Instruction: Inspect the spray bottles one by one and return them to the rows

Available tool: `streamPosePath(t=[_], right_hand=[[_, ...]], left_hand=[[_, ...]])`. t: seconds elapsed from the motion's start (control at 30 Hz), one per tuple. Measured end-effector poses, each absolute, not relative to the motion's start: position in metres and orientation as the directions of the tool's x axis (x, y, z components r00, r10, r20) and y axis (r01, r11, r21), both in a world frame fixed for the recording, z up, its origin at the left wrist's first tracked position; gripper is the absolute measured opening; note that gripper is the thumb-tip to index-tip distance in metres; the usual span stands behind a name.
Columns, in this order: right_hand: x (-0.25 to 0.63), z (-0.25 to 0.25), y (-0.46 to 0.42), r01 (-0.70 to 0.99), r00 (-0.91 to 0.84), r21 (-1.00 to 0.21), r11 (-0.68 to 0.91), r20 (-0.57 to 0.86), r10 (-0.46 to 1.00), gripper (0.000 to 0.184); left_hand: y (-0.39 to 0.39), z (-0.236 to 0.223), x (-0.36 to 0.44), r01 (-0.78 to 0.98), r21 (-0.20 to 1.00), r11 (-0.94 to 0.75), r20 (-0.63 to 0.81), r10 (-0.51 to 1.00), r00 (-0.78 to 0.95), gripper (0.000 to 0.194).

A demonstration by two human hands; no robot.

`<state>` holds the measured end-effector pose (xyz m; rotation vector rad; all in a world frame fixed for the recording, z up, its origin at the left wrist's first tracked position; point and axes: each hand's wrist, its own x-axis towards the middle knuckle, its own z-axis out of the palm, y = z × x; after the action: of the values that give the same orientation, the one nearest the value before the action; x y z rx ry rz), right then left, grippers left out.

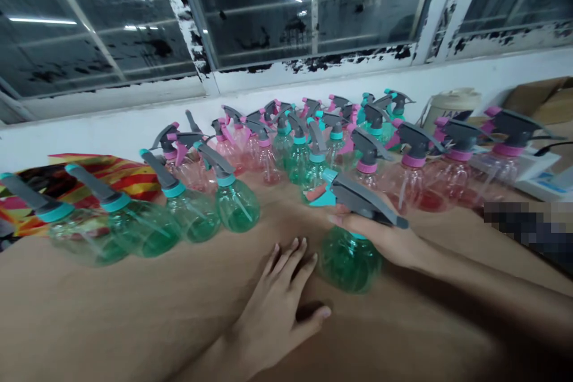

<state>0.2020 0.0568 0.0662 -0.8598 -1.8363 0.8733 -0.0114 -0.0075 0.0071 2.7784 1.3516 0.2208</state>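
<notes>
My right hand [389, 239] grips the neck of a green spray bottle [347, 262] just under its grey and teal trigger head [358, 197]; the bottle stands on the brown table [111, 322]. Beside it, my left hand [277, 310] lies flat on the table with its fingers spread, fingertips close to the bottle's left side and holding nothing. Behind them stand several green spray bottles [235, 203] and pink spray bottles [416, 182] in rows along the wall.
A striped red and yellow cloth [116, 176] lies at the far left. A cream jug [450, 107], a cardboard box [544, 98] and a white device [535, 176] sit at the right. A white wall and dark windows close the back.
</notes>
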Motion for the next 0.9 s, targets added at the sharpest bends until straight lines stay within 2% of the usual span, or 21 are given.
streamPosePath(t=[0.17,0.43,0.67,0.9], right_hand=[[0.197,0.063,0.064,0.12,-0.363,-0.893,0.433,0.367,0.857,0.03],[0.201,0.064,0.062,0.163,-0.383,-0.868,0.47,0.383,0.841,0.032],[0.198,0.07,0.06,0.087,-0.407,-0.885,0.457,0.387,0.827,0.031],[0.198,0.074,0.057,0.144,-0.383,-0.873,0.466,0.385,0.84,0.018]], left_hand=[[-0.008,0.008,-0.011,0.774,0.121,-0.621,0.12,0.783,0.61,0.059],[-0.009,0.013,-0.011,0.767,0.165,-0.62,0.114,0.785,0.61,0.057],[-0.008,0.013,-0.011,0.765,0.175,-0.62,0.113,0.785,0.609,0.057],[-0.008,0.015,-0.012,0.769,0.168,-0.616,0.083,0.787,0.612,0.057]])
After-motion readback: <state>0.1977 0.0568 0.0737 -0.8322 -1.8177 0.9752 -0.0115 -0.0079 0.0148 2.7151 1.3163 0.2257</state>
